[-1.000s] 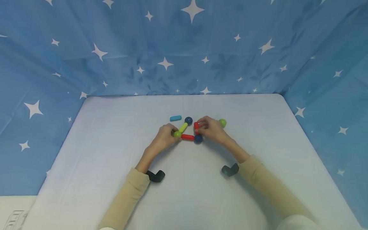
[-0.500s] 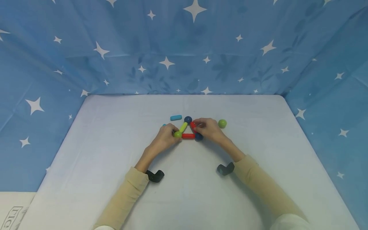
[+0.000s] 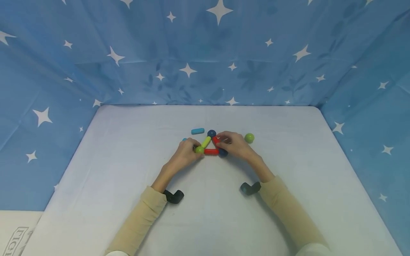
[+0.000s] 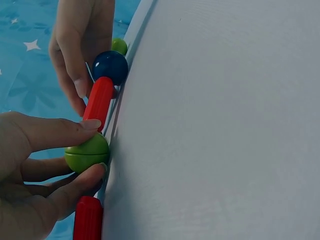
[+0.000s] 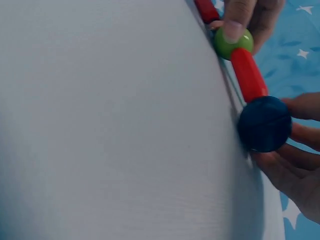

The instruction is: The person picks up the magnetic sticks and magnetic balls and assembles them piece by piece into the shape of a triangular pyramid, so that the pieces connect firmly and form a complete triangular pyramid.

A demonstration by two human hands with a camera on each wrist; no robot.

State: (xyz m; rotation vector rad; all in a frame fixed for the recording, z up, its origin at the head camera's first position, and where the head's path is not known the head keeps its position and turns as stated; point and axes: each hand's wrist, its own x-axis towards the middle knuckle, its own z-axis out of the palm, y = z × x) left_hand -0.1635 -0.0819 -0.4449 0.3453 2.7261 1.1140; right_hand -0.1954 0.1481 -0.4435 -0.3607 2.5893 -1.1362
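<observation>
My left hand [image 3: 187, 153] pinches a green ball [image 3: 199, 150] between thumb and fingers. From that ball a red rod [image 3: 211, 152] runs to a dark blue ball [image 3: 223, 153], and a yellow-green rod [image 3: 206, 142] slants up to a second dark blue ball [image 3: 211, 133]. Together with another red rod [image 3: 216, 141] on the right, these pieces outline a triangle on the table. My right hand [image 3: 235, 145] grips this slanting red rod, beside the right blue ball; its fingers partly hide both. In the left wrist view, a further red rod [image 4: 88, 220] lies near my left hand.
A light blue rod [image 3: 197, 131] lies behind the triangle. One loose green ball [image 3: 249, 138] sits right of my right hand. Another light blue piece [image 3: 184, 139] peeks out behind my left hand. A blue star-patterned curtain [image 3: 205, 53] borders the white table [image 3: 205, 220].
My right hand has tilted the slanting red rod leftward, bringing its far end to the back blue ball and closing the triangle. My left hand keeps hold of the green ball.
</observation>
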